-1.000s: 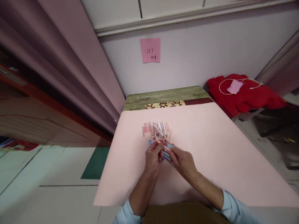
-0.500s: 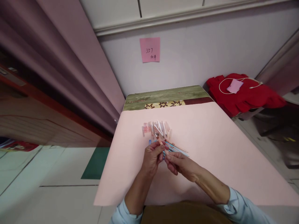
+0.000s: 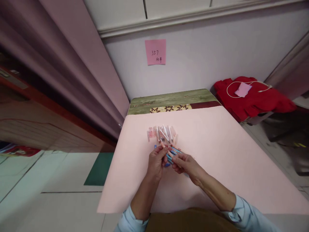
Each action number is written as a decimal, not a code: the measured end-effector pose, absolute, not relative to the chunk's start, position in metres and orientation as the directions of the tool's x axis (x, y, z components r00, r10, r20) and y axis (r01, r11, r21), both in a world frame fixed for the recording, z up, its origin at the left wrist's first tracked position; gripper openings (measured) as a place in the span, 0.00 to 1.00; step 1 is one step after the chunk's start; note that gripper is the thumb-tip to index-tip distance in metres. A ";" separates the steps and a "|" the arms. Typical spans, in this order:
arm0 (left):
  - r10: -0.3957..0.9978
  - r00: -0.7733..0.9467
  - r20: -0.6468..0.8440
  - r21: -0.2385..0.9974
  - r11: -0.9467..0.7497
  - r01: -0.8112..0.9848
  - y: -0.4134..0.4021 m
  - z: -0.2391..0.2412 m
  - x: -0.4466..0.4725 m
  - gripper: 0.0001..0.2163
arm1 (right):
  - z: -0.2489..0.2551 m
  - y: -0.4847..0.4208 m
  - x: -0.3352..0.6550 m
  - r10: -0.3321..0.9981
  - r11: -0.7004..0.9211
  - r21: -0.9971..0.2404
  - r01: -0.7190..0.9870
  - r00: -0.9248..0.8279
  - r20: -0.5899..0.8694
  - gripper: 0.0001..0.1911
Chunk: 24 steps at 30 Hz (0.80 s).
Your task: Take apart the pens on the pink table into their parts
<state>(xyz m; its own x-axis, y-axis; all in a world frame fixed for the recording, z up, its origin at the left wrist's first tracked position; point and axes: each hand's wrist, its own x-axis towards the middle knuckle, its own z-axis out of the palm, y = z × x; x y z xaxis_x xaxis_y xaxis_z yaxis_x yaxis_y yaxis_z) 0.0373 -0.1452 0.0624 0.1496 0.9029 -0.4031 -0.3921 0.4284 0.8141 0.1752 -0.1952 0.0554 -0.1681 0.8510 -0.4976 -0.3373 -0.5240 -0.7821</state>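
Note:
Both my hands come together low over the pink-covered table. My left hand [image 3: 156, 160] is closed, thumb and fingers pinching a slim peach-coloured pen [image 3: 162, 143] whose upper end slants up and left. My right hand [image 3: 186, 163] is closed on the lower end of the same pen; its fingertips partly hide it. Under and behind the fingers lie several light-blue pens [image 3: 177, 149]. Just beyond are white pens [image 3: 170, 134] in a loose pile. Short clear and pinkish pieces [image 3: 151, 132], perhaps caps, stand in a row to their left.
A pink sheet [image 3: 217, 154] covers most of the table; its green wood-patterned end [image 3: 169, 96] shows at the wall. A red cloth [image 3: 256, 96] with a white cable lies at the right. A purple curtain [image 3: 96, 80] hangs at the left. A pink note [image 3: 155, 52] is on the wall.
My right hand has shifted slightly right and covers more of the blue pens. The peach-coloured pen stays between both hands. My left hand has barely moved.

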 end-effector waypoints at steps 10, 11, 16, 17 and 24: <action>0.922 0.129 -0.366 0.864 0.388 -0.319 -0.149 0.063 0.043 0.36 | 0.060 -0.198 0.171 0.777 -0.624 -0.678 -0.388 -0.223 -0.588 0.26; 0.931 0.117 -0.345 0.881 0.364 -0.302 -0.150 0.065 0.043 0.41 | 0.060 -0.198 0.172 0.778 -0.623 -0.676 -0.392 -0.221 -0.589 0.25; 0.947 0.116 -0.299 0.911 0.319 -0.260 -0.150 0.065 0.042 0.44 | 0.053 -0.195 0.173 0.795 -0.600 -0.704 -0.379 -0.182 -0.579 0.25; 0.948 0.116 -0.296 0.911 0.316 -0.264 -0.150 0.065 0.041 0.43 | 0.051 -0.195 0.173 0.807 -0.583 -0.720 -0.375 -0.164 -0.568 0.25; 0.956 0.067 -0.287 0.913 0.294 -0.283 -0.147 0.062 0.041 0.41 | 0.049 -0.197 0.168 0.863 -0.494 -0.812 -0.310 -0.067 -0.500 0.24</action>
